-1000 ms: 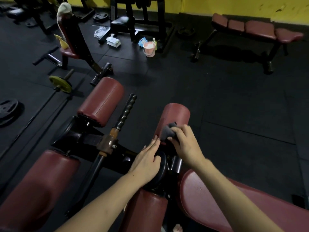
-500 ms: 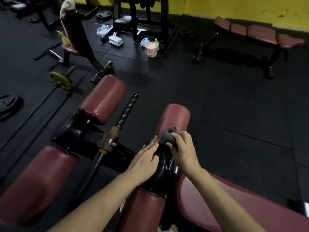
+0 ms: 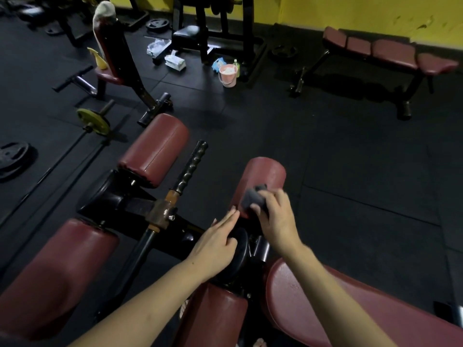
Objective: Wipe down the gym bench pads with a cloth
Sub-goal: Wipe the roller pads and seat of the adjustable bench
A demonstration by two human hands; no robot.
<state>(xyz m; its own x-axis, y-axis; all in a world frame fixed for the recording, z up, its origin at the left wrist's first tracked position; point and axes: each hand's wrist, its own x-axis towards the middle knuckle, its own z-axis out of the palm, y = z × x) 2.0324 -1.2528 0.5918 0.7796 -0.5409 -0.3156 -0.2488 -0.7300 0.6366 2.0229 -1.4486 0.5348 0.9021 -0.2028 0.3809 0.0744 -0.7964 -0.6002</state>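
My right hand [image 3: 276, 216] grips a dark grey cloth [image 3: 251, 198] and presses it on the near end of a maroon roller pad [image 3: 265, 174]. My left hand [image 3: 218, 244] rests flat, fingers apart, on the black round hub [image 3: 240, 251] at the roller's base. The bench's maroon seat pad [image 3: 325, 306] lies at bottom right. Three more maroon rollers belong to the machine: one at upper left [image 3: 155, 149], one at lower left [image 3: 52, 274], one at the bottom centre [image 3: 213, 319].
A ribbed black lever [image 3: 191, 166] sticks up between the rollers. On the black rubber floor stand a pink bucket [image 3: 228, 75], a barbell with a yellow plate [image 3: 94, 121], loose black plates [image 3: 12, 156], an incline bench [image 3: 112, 51] and a flat maroon bench [image 3: 385, 52].
My right hand has slid the cloth a little farther up the roller pad, away from me. My left hand stays on the hub.
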